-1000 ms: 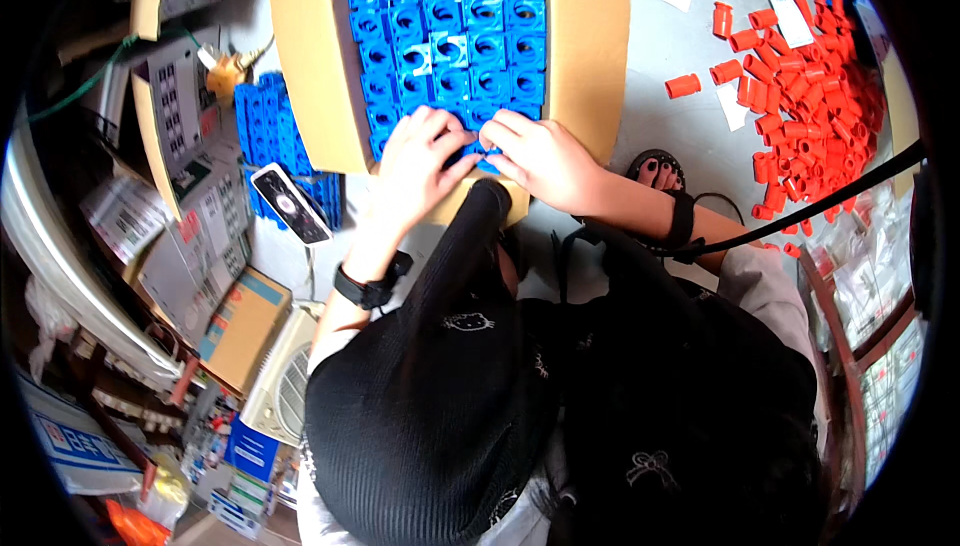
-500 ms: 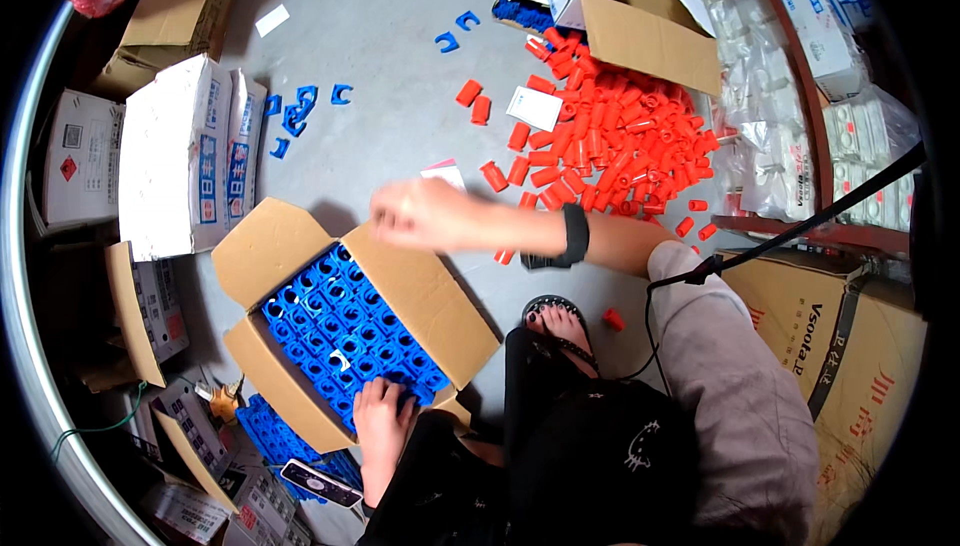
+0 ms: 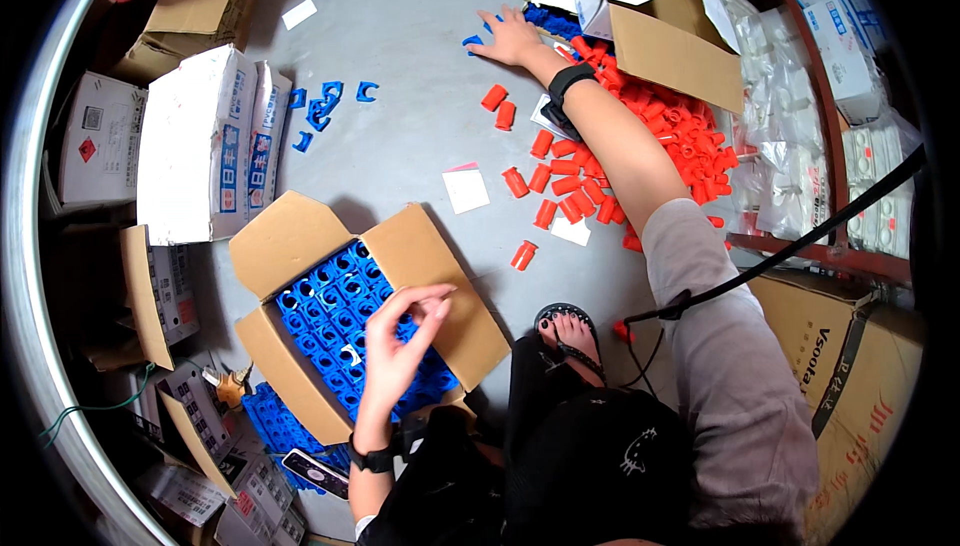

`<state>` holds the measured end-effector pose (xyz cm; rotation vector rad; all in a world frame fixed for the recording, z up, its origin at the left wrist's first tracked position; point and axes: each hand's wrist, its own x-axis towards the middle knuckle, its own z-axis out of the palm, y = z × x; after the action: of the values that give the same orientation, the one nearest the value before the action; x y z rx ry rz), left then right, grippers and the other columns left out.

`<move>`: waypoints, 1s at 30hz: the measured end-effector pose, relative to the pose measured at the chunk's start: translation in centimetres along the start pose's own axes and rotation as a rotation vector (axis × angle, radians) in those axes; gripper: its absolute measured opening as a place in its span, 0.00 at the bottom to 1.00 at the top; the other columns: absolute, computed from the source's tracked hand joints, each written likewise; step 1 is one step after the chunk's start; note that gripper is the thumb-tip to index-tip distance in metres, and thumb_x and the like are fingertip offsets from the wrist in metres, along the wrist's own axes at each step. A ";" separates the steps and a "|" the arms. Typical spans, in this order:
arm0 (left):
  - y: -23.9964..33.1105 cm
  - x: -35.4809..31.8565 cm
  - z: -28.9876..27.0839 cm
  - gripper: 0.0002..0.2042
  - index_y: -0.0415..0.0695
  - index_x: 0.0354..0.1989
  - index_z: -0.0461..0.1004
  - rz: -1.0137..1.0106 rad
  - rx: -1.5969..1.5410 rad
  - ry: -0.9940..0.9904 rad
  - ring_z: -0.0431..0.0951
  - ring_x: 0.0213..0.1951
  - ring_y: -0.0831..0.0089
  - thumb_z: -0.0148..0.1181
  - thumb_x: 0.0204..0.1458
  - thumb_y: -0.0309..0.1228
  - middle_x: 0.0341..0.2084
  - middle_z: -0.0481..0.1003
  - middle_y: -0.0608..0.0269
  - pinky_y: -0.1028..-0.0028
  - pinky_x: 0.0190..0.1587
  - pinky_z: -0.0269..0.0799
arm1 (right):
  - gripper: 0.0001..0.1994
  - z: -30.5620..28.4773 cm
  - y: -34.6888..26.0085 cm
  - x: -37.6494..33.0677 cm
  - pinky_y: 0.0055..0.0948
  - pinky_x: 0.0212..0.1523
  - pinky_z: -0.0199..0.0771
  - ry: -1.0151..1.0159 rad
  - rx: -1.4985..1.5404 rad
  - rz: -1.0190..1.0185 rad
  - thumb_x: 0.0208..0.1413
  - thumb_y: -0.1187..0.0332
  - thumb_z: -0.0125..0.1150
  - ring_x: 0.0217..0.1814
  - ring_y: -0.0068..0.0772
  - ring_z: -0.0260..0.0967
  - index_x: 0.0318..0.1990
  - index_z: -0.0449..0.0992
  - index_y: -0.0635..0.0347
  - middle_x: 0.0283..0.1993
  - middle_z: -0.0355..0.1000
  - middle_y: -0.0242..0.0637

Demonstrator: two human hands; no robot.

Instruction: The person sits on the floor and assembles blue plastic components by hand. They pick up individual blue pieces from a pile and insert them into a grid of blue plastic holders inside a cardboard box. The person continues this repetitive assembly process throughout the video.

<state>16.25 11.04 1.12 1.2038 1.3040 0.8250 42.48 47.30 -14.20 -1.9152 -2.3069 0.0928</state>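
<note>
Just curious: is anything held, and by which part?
The left hand looks empty; the right hand is at blue clips, but any hold is unclear.

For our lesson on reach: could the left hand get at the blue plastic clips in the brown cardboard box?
Probably yes: the left hand hovers over the clips, and open brown flaps leave them uncovered.

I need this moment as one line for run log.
left hand: over open carton | right hand: at loose blue clips | near right hand: red fittings
</note>
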 end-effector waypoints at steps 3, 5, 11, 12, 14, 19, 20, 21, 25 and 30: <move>-1.1 0.0 1.0 0.08 0.40 0.43 0.79 -0.047 -0.074 -0.024 0.69 0.30 0.84 0.61 0.56 0.26 0.29 0.77 0.69 0.81 0.34 0.63 | 0.28 1.0 -0.6 0.3 0.52 0.58 0.64 -0.069 -0.065 -0.032 0.51 0.46 0.59 0.61 0.53 0.61 0.56 0.72 0.50 0.57 0.65 0.50; -2.6 -0.1 1.1 0.08 0.41 0.43 0.80 -0.103 -0.107 -0.021 0.69 0.30 0.85 0.60 0.56 0.27 0.29 0.77 0.70 0.82 0.34 0.63 | 0.25 2.0 -0.6 0.1 0.50 0.57 0.66 -0.011 -0.049 -0.019 0.50 0.48 0.60 0.60 0.53 0.62 0.52 0.73 0.53 0.55 0.67 0.50; -4.6 -2.1 0.4 0.08 0.39 0.44 0.78 -0.182 -0.201 0.056 0.75 0.34 0.84 0.58 0.59 0.27 0.30 0.78 0.67 0.82 0.37 0.65 | 0.25 3.1 0.2 0.6 0.46 0.54 0.71 0.065 0.134 0.112 0.40 0.52 0.68 0.53 0.58 0.67 0.44 0.76 0.58 0.49 0.68 0.56; -4.7 -2.1 0.0 0.08 0.39 0.44 0.78 -0.191 -0.201 0.071 0.75 0.33 0.83 0.58 0.59 0.27 0.30 0.78 0.67 0.82 0.38 0.66 | 0.25 3.5 0.2 0.9 0.46 0.54 0.71 0.053 0.144 0.101 0.40 0.52 0.68 0.53 0.58 0.67 0.44 0.76 0.58 0.49 0.68 0.56; -4.9 -2.1 -0.4 0.08 0.38 0.44 0.78 -0.183 -0.226 0.101 0.74 0.33 0.83 0.57 0.59 0.27 0.30 0.78 0.67 0.82 0.38 0.66 | 0.23 3.5 0.3 1.1 0.44 0.52 0.73 -0.032 0.162 0.080 0.38 0.52 0.71 0.52 0.54 0.69 0.40 0.79 0.55 0.47 0.71 0.55; -4.1 -1.9 -1.6 0.08 0.38 0.42 0.77 -0.135 -0.226 0.135 0.74 0.33 0.84 0.60 0.58 0.28 0.30 0.77 0.68 0.83 0.37 0.67 | 0.18 1.0 -1.4 -1.0 0.30 0.37 0.77 -0.013 0.521 -0.063 0.40 0.55 0.73 0.34 0.32 0.77 0.36 0.82 0.56 0.29 0.78 0.42; -4.8 -1.9 -2.2 0.09 0.38 0.43 0.77 -0.115 -0.191 0.147 0.73 0.33 0.85 0.62 0.56 0.27 0.29 0.77 0.70 0.83 0.36 0.66 | 0.19 0.7 -2.2 -2.1 0.27 0.33 0.76 -0.023 0.712 -0.092 0.40 0.55 0.74 0.31 0.27 0.77 0.37 0.82 0.57 0.26 0.77 0.40; -4.0 -1.5 -2.5 0.15 0.39 0.48 0.74 -0.074 -0.160 0.163 0.73 0.33 0.84 0.65 0.52 0.24 0.30 0.76 0.70 0.82 0.36 0.67 | 0.15 1.3 -3.6 -3.1 0.23 0.36 0.75 -0.131 0.809 -0.054 0.46 0.63 0.71 0.35 0.20 0.75 0.41 0.81 0.59 0.29 0.77 0.35; -4.1 -3.0 -3.7 0.38 0.41 0.60 0.65 0.105 0.089 0.369 0.75 0.45 0.72 0.77 0.37 0.26 0.48 0.73 0.59 0.76 0.43 0.72 | 0.13 -6.8 -16.3 -17.2 0.22 0.40 0.74 -0.620 1.472 -0.246 0.50 0.69 0.68 0.38 0.20 0.75 0.43 0.79 0.60 0.36 0.78 0.34; -5.5 -4.3 -3.9 0.26 0.43 0.47 0.78 0.497 0.456 0.447 0.78 0.46 0.63 0.75 0.33 0.27 0.44 0.78 0.58 0.69 0.45 0.76 | 0.16 -8.3 -22.3 -28.5 0.21 0.43 0.72 -0.995 1.663 0.000 0.46 0.69 0.73 0.41 0.20 0.69 0.43 0.77 0.60 0.40 0.74 0.32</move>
<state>10.92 6.35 -2.52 1.8227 1.6364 1.2466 27.11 14.83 -4.89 -0.8472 -1.2602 2.3621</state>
